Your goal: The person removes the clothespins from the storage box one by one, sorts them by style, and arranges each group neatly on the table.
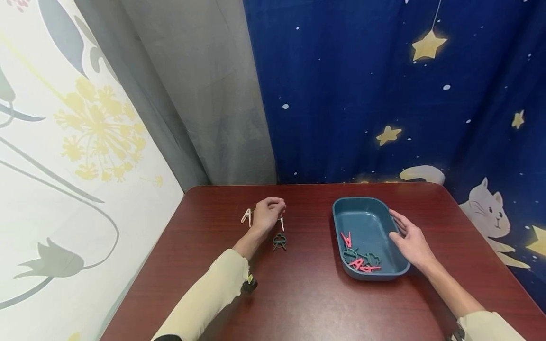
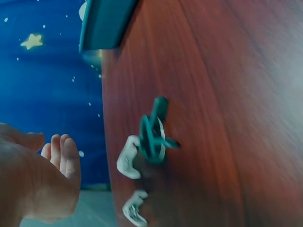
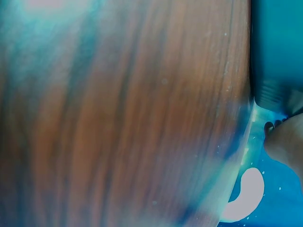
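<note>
My left hand is over the table among the small clips, its fingers loosely bent with nothing visible in them. To its left lies a white spring clip; a second white clip shows partly from behind the fingers. A green clip with a cloud-like outline lies just nearer me; the left wrist view shows this green clip beside the white ones, apart from the hand. My right hand holds the right side of a blue-green plastic bin, thumb over the rim and fingers along the outer wall.
Several pink clips and green clips lie in the bin's near end. The dark red wooden table has a far edge close to a blue star-patterned curtain. A white floral panel stands at the left.
</note>
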### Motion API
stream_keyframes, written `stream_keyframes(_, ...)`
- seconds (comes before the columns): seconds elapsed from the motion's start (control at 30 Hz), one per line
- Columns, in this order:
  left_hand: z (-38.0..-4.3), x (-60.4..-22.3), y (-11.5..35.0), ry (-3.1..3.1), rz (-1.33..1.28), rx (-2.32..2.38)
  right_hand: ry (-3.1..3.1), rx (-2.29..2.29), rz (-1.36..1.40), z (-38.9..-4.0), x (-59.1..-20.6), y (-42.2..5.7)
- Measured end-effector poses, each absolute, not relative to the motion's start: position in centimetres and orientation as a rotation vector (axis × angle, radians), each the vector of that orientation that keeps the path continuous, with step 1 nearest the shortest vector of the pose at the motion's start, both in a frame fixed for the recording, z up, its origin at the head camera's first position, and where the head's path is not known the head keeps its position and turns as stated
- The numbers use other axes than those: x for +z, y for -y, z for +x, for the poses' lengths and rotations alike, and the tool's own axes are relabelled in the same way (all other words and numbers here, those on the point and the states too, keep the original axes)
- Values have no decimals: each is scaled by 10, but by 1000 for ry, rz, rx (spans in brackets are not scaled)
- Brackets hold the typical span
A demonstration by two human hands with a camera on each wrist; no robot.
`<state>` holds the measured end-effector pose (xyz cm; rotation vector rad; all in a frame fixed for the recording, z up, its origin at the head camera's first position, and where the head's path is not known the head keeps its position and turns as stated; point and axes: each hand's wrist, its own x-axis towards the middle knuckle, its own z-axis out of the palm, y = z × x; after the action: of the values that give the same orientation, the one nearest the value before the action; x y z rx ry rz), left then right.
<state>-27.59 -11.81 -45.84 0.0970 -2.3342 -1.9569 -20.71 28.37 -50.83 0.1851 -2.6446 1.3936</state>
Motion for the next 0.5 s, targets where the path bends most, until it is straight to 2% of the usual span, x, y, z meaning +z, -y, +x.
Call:
stream_keyframes(0.23,-281,-441,85,2455,24,-1824,2651,1386,179,-208,-508,-284)
stream_keyframes(0.5,-287,-437,49,2390,-118,-1965,2647,1382,178,-207,-509,-284)
